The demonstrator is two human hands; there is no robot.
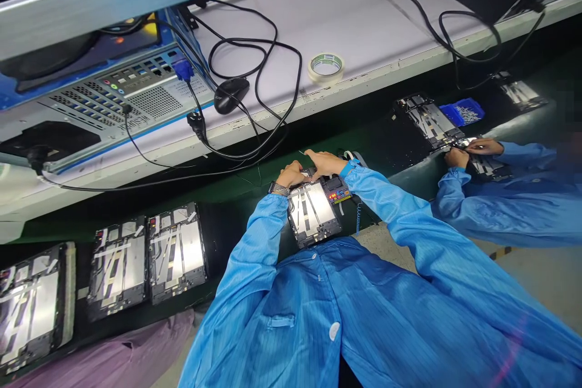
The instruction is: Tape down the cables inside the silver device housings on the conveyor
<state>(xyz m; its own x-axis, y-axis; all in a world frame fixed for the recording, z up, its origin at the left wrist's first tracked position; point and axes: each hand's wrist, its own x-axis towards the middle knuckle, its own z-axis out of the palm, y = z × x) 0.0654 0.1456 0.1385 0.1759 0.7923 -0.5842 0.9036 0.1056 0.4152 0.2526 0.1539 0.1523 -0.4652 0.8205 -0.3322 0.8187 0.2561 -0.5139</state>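
Note:
On a dark green conveyor belt (240, 206) lies an opened tablet-sized device housing (313, 211) with metal strips and a small red-lit circuit board (340, 193). My left hand (291, 174) curls over the housing's far edge, and a wristwatch sits on that wrist. My right hand (322, 163) grips the same edge beside it, with a blue wrist strap (349, 167) and coiled cord (359, 218). Several similar housings (175, 253) lie to the left. Whatever lies under my fingers is hidden.
A co-worker's hands (468, 153) work on another housing (488, 167) to the right, near a blue bin of screws (461, 111). Beyond the belt, a white shelf (318, 30) holds masking tape (326, 68), a black mouse (231, 95), cables and a computer chassis (122, 94).

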